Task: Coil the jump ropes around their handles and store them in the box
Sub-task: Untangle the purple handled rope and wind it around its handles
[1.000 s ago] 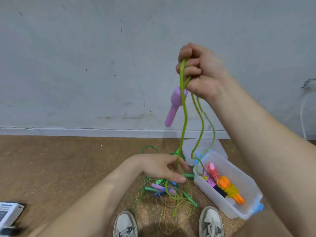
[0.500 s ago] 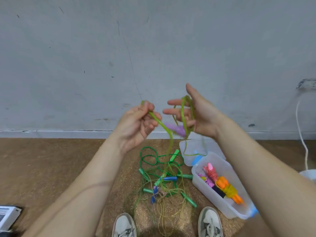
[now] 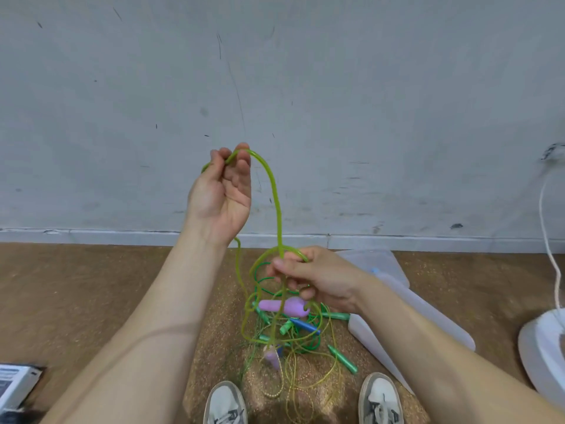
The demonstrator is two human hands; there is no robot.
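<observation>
My left hand (image 3: 221, 194) is raised and pinches the top of a yellow-green jump rope (image 3: 275, 203) between thumb and fingertips. Lower down, my right hand (image 3: 315, 276) grips several strands of the same rope. One purple handle (image 3: 282, 306) hangs level just below my right hand. The other purple handle (image 3: 271, 356) dangles lower, near the floor. A tangle of other ropes with green and blue handles (image 3: 302, 325) lies on the brown floor beneath. The clear plastic box (image 3: 406, 319) stands to the right, mostly hidden behind my right forearm.
The box lid (image 3: 376, 261) lies flat behind the box by the wall. A white fan base (image 3: 544, 353) with a white cord stands at the far right. My two shoes (image 3: 226, 402) are at the bottom edge. A printed carton (image 3: 15, 381) lies at bottom left.
My left hand rose with the rope's top loop. My right hand dropped and closed round the strands. The purple handle now hangs below my right hand.
</observation>
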